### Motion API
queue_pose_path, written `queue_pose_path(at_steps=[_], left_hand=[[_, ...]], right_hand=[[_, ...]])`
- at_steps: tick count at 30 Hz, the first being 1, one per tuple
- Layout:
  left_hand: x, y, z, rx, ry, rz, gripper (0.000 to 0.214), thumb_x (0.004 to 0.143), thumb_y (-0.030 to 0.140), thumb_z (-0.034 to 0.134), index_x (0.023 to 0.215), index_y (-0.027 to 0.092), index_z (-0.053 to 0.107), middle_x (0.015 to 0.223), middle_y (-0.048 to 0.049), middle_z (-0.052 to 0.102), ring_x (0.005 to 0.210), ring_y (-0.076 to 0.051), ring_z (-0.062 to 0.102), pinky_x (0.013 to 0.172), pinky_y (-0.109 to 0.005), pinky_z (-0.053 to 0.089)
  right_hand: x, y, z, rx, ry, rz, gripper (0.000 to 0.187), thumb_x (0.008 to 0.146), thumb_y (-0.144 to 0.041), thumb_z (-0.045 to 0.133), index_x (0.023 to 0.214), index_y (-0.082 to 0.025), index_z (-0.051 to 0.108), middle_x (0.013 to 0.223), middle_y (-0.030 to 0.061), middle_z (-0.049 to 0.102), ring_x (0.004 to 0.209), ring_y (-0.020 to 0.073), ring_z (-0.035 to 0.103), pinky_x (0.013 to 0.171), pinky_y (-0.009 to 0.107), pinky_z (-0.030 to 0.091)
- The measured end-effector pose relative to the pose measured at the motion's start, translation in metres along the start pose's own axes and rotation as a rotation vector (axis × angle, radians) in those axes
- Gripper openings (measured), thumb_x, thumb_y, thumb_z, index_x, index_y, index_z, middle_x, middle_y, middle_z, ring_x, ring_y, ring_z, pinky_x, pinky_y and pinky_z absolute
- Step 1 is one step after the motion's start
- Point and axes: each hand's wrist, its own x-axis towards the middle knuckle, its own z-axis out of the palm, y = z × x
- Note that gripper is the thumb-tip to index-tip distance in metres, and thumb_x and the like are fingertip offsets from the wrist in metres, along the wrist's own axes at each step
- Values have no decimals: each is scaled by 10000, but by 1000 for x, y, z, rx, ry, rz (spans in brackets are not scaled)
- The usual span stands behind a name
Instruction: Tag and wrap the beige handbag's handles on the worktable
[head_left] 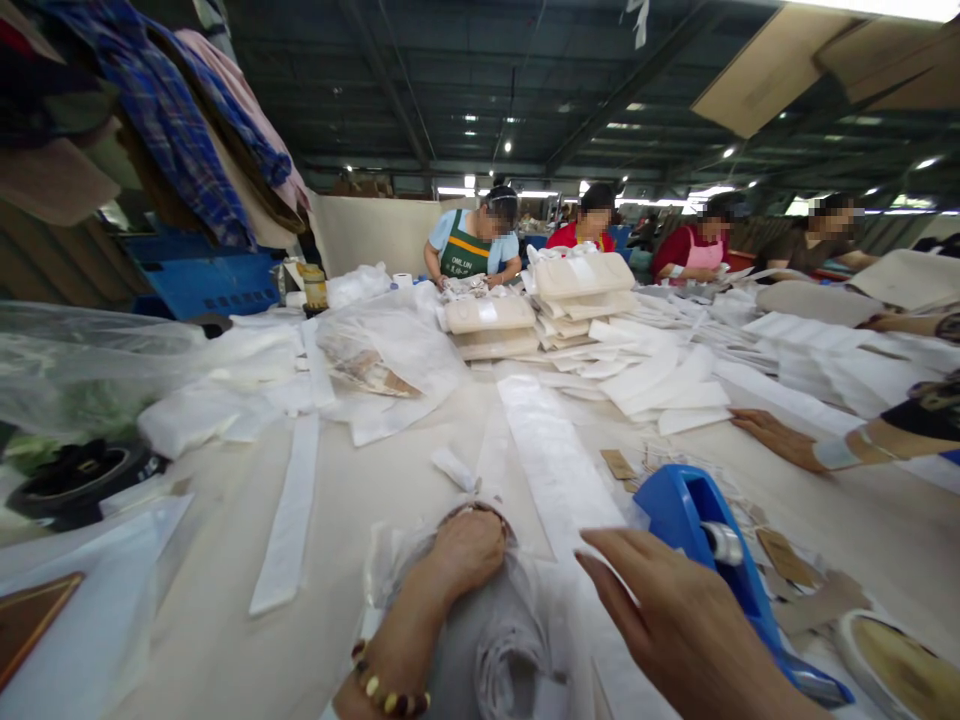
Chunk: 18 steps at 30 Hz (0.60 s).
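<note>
My left hand (466, 548), with a beaded bracelet on the wrist, is closed over the top of a light grey item in clear plastic (469, 640). Its fingertips are hidden, so what they grip does not show. A brownish curved edge peeks out past the knuckles. Against the item's right side lies a roll of white wrapping (514, 665). My right hand (667, 610) hovers with thumb and fingers apart, holding nothing, just left of a blue tape dispenser (701, 540). Under and beyond it runs a long white padding strip (551, 460).
Another white strip (289, 520) lies at left, near a black round container (82, 485). Stacked beige bags (491, 315) and loose white sheets (660, 385) fill the back. A co-worker's hand (780, 437) rests at right. A tape roll (896, 660) and brown tags (784, 555) lie beside the dispenser.
</note>
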Motion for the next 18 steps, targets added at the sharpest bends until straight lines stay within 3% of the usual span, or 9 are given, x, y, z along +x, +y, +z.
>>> queue_pose_path(at_steps=[3, 4, 7, 10, 14, 16, 18], left_hand=[[-2, 0, 1, -51, 54, -16, 466, 851, 93, 259, 1229, 34, 525, 1141, -211, 636, 1020, -279, 629, 885, -391, 484], [-2, 0, 1, -65, 67, -22, 477, 851, 98, 261, 1261, 36, 496, 1181, -211, 614, 1059, -279, 611, 913, -391, 469], [-1, -1, 5, -97, 96, -45, 514, 833, 94, 285, 1322, 47, 435, 1284, -205, 544, 1201, -269, 513, 1016, -391, 395], [1, -2, 10, -123, 122, -66, 558, 809, 79, 303, 1359, 71, 391, 1299, -184, 539, 1261, -247, 452, 1063, -379, 342], [3, -2, 12, -152, 149, -118, 577, 778, 47, 326, 1346, 83, 416, 1252, -184, 578, 1182, -236, 529, 1029, -361, 379], [2, -1, 11, -165, 149, -141, 520, 781, 57, 348, 1273, 104, 511, 1203, -174, 614, 1103, -234, 588, 959, -336, 440], [2, -1, 8, -168, 142, -156, 434, 777, 63, 368, 1114, 113, 635, 1082, -168, 673, 994, -245, 643, 869, -330, 490]], right_hand=[[64, 10, 40, -51, -319, 140, 209, 906, -196, 448, 977, -194, 645, 1057, 97, 654, 993, 235, 587, 811, 363, 463], [82, 14, 56, -46, -367, 158, 211, 895, -178, 468, 1019, -179, 639, 1158, 117, 619, 1090, 249, 542, 873, 378, 437], [111, 21, 101, -25, -419, 170, 290, 847, -214, 565, 1132, -173, 600, 1337, 152, 497, 1256, 299, 392, 980, 472, 338], [113, 22, 126, 30, -464, 173, 194, 831, -227, 563, 986, -180, 670, 1279, 138, 547, 1256, 317, 362, 1008, 526, 255], [104, 20, 124, 234, -619, 180, 239, 811, -180, 492, 712, -153, 709, 888, 85, 701, 897, 250, 599, 795, 373, 446], [99, 21, 113, 363, -704, 191, 219, 760, -144, 506, 685, -154, 711, 720, 29, 700, 679, 181, 624, 639, 277, 473], [93, 21, 101, 454, -711, 214, 206, 719, -120, 508, 685, -151, 708, 640, 2, 682, 584, 148, 612, 568, 237, 468]])
